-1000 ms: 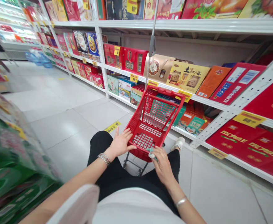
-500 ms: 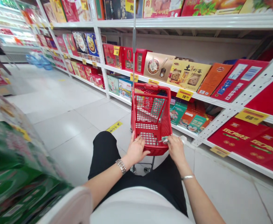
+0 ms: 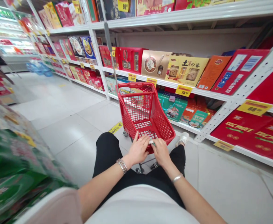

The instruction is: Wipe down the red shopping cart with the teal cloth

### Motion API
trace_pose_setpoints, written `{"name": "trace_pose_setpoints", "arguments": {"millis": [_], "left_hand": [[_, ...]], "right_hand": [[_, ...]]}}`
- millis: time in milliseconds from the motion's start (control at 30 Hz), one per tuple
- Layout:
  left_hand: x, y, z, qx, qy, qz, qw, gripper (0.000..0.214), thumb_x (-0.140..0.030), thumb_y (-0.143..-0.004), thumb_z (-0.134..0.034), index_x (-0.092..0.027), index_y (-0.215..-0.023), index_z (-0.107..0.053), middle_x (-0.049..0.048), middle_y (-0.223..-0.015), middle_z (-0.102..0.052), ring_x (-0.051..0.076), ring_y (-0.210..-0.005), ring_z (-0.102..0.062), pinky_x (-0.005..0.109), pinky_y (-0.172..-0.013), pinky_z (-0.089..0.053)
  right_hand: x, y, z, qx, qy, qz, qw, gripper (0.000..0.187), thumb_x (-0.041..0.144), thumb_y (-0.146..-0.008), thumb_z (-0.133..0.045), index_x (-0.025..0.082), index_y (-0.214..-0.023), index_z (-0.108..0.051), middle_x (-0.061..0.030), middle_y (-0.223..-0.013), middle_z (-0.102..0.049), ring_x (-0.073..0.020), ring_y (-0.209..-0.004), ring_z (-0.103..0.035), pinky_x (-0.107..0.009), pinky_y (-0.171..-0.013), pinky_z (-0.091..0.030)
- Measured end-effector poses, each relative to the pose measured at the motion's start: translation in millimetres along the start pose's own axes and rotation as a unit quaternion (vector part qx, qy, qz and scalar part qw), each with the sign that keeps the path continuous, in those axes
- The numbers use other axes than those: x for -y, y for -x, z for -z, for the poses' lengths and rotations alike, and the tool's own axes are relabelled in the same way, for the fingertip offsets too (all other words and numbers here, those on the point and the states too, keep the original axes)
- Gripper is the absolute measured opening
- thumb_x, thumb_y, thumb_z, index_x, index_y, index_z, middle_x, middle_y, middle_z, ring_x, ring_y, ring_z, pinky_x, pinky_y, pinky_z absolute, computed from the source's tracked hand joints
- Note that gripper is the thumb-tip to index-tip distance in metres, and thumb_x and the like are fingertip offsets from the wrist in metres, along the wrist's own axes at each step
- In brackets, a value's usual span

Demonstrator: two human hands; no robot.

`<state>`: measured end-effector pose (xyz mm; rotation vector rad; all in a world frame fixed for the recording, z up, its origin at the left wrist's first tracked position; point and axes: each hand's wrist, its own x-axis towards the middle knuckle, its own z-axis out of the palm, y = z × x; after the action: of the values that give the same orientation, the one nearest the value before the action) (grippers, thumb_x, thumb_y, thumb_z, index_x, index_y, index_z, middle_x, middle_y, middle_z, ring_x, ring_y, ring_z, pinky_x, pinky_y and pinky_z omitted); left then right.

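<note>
A red plastic shopping basket (image 3: 163, 124) on a wheeled metal frame stands in front of me, with a tall metal pole (image 3: 108, 46) rising from its far end. My left hand (image 3: 138, 149) grips the near rim. My right hand (image 3: 161, 152) is on the rim next to it, pinching a small white and green item (image 3: 151, 142), perhaps a tissue or packet. The basket's mesh shows nothing lying inside. A metal wristband sits on my left wrist and a bangle on my right.
White metal shelves (image 3: 220, 98) at right hold red and gold gift boxes with yellow price tags. Blurred green packaged goods (image 3: 15, 161) crowd the lower left. A tiled aisle floor (image 3: 68, 133) runs ahead, with a yellow floor sticker (image 3: 115, 127) near the basket.
My hands have moved closer together on the near rim. The basket has swung, and its pole now leans left. The shelves have shifted slightly in view.
</note>
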<state>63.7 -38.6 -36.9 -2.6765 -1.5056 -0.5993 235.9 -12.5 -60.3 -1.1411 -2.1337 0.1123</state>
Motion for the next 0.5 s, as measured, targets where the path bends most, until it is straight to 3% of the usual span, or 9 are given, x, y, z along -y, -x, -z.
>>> {"name": "trace_pose_setpoints", "arguments": {"millis": [100,167,333,500], "left_hand": [[22.3,-0.9,15.2,-0.003,0.003,-0.011,1.0,0.064,-0.048,-0.088,-0.064,-0.02,-0.144,-0.05,0.0125,-0.146,-0.059,0.029,-0.142,-0.046,0.063,-0.124,0.009],[43.5,-4.9,28.3,-0.012,-0.02,0.019,1.0,0.065,-0.055,-0.089,-0.061,-0.022,-0.144,-0.05,0.0124,-0.148,-0.056,0.032,-0.145,-0.041,0.067,-0.122,0.011],[90.0,-24.2,53.8,-0.009,-0.089,0.06,0.994,0.053,-0.049,-0.093,-0.057,-0.028,-0.142,-0.055,0.0103,-0.147,-0.058,0.035,-0.143,-0.043,0.071,-0.119,0.009],[111.9,-45.8,66.5,-0.03,-0.123,0.061,0.99,0.047,-0.046,-0.096,-0.051,-0.026,-0.139,-0.058,0.0106,-0.144,-0.06,0.034,-0.142,-0.044,0.069,-0.121,0.006]], "right_hand": [[-13.4,4.2,9.3,0.006,-0.017,0.019,1.0,0.021,0.024,-0.1,-0.045,0.022,-0.099,-0.066,-0.0078,-0.091,-0.064,-0.0242,-0.089,-0.057,-0.038,-0.085,-0.047],[-28.8,8.7,17.3,-0.006,-0.02,0.013,1.0,0.022,0.024,-0.1,-0.044,0.023,-0.098,-0.066,-0.0078,-0.091,-0.065,-0.0248,-0.09,-0.058,-0.042,-0.091,-0.047],[-81.4,12.5,39.2,-0.032,-0.006,-0.048,0.998,0.022,0.027,-0.098,-0.044,0.023,-0.095,-0.066,-0.009,-0.094,-0.068,-0.026,-0.093,-0.06,-0.044,-0.095,-0.046],[-119.5,-2.3,63.8,-0.03,0.02,-0.13,0.991,0.021,0.025,-0.092,-0.046,0.022,-0.093,-0.067,-0.0098,-0.098,-0.069,-0.0264,-0.096,-0.06,-0.04,-0.088,-0.047]]}}
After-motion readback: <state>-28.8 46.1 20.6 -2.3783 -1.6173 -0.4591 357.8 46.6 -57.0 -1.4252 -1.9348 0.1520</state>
